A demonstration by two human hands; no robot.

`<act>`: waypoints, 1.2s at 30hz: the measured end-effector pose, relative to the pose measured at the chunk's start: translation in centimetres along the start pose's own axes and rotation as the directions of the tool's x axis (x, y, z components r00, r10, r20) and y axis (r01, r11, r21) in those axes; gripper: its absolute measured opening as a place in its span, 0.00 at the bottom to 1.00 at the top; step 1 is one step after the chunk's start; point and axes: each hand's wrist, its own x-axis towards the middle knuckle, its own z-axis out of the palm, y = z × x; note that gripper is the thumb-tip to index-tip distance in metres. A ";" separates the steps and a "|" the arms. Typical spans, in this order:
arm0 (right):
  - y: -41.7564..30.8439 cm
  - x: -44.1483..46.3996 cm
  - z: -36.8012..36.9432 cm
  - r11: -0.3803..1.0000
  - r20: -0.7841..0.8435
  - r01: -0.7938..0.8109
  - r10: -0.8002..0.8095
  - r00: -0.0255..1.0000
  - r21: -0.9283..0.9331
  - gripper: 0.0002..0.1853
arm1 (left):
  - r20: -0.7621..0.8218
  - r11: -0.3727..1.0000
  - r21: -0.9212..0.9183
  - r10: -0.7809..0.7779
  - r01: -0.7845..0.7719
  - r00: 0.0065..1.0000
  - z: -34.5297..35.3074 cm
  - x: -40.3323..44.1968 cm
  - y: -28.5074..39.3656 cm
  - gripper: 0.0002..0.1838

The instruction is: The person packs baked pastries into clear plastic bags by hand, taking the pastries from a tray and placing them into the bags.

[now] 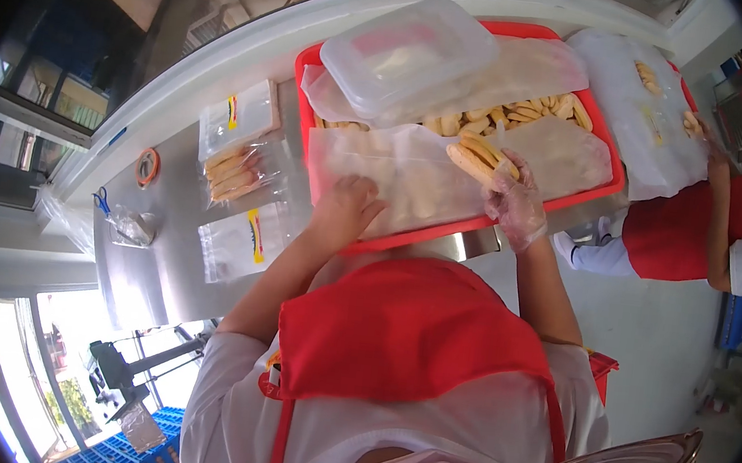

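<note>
In my right hand, which wears a clear plastic glove, is a small bunch of long golden finger biscuits. It is closed around them above the right part of a red tray. My left hand looks bare and rests on the translucent paper sheet at the tray's near left, its fingers loosely bent and apart. More finger biscuits lie in the tray between two paper sheets. A translucent plastic tub stands on the far sheet.
Left on the metal table are a clear bag of biscuits, labelled bags, orange tape and blue-handled scissors. To the right, a co-worker in a red apron reaches to a paper-covered tray. Blue crates stand lower left.
</note>
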 end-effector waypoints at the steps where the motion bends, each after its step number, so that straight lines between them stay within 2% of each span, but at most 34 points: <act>1: 0.2 0.2 0.1 0.999 0.006 0.002 -0.002 1.000 0.042 0.22 | -0.117 0.999 -0.032 -0.008 0.004 0.993 0.6 0.4 0.1 0.17; 4: 0.9 0.7 0.2 0.993 0.000 0.023 -0.024 1.000 0.115 0.23 | -0.098 0.963 0.260 -0.046 0.070 0.994 1.7 1.5 0.9 0.20; 7: 1.9 1.4 -0.9 0.983 0.016 0.040 -0.044 0.999 0.181 0.23 | 0.076 0.930 0.336 -0.181 0.145 0.981 0.7 1.9 1.9 0.23; 10: 2.1 1.4 -1.0 0.971 0.014 0.075 -0.080 0.997 0.225 0.24 | 0.092 0.987 0.118 -0.119 0.108 0.989 0.6 1.0 -0.6 0.20; 13: 2.0 1.4 -1.3 0.971 0.025 0.073 -0.080 0.996 0.229 0.25 | -0.112 0.968 0.163 0.208 -0.189 0.972 2.1 0.5 -3.2 0.16; 16: 2.2 1.4 -1.4 0.976 0.052 0.057 -0.069 0.996 0.208 0.24 | -0.057 0.982 -0.178 -0.067 0.055 0.996 1.1 0.6 -2.2 0.14; 19: 2.1 1.5 -1.4 0.970 0.087 0.036 -0.058 0.995 0.240 0.24 | -0.056 0.891 -0.437 -0.167 0.127 0.984 0.9 0.8 -3.0 0.16; 20: 1.9 1.4 -1.2 0.965 0.098 0.029 -0.056 0.994 0.262 0.23 | -0.063 0.741 -0.668 -0.153 0.073 0.986 1.0 0.9 -3.1 0.14; 22: 2.3 1.5 -0.3 0.916 0.194 -0.070 -0.008 0.981 0.394 0.22 | -0.072 0.279 -0.960 -0.132 -0.032 0.989 1.4 0.9 -3.0 0.12; 25: 3.1 1.1 3.4 0.836 0.362 -0.239 0.052 0.931 0.494 0.20 | -0.013 -0.070 -0.997 -0.130 -0.022 0.991 3.4 1.2 -2.3 0.09; 28: 5.7 1.8 6.3 0.788 0.464 -0.351 0.095 0.881 0.505 0.18 | 0.281 -0.312 -0.922 -0.126 0.231 0.952 3.7 0.5 0.4 0.12; 29: 6.2 2.0 7.0 0.781 0.508 -0.384 0.100 0.856 0.493 0.18 | 0.259 -0.241 -0.943 -0.099 0.229 0.961 3.4 0.2 1.9 0.16; 30: 6.4 2.1 7.4 0.774 0.552 -0.417 0.106 0.827 0.476 0.17 | 0.330 -0.268 -0.917 -0.098 0.294 0.939 2.8 0.0 2.2 0.18; 31: 6.3 2.1 7.4 0.781 0.534 -0.411 0.119 0.837 0.471 0.17 | 0.396 -0.296 -0.887 -0.096 0.354 0.913 2.2 -0.1 2.1 0.19; 33: 6.2 2.1 7.9 0.791 0.501 -0.408 0.151 0.852 0.456 0.15 | 0.461 -0.187 -0.881 -0.122 0.436 0.879 1.2 -0.5 0.8 0.21; 36: 7.5 2.7 7.5 0.729 0.447 -0.434 0.195 0.873 0.529 0.18 | 0.443 0.191 -0.856 -0.209 0.481 0.872 1.3 -1.0 -1.4 0.21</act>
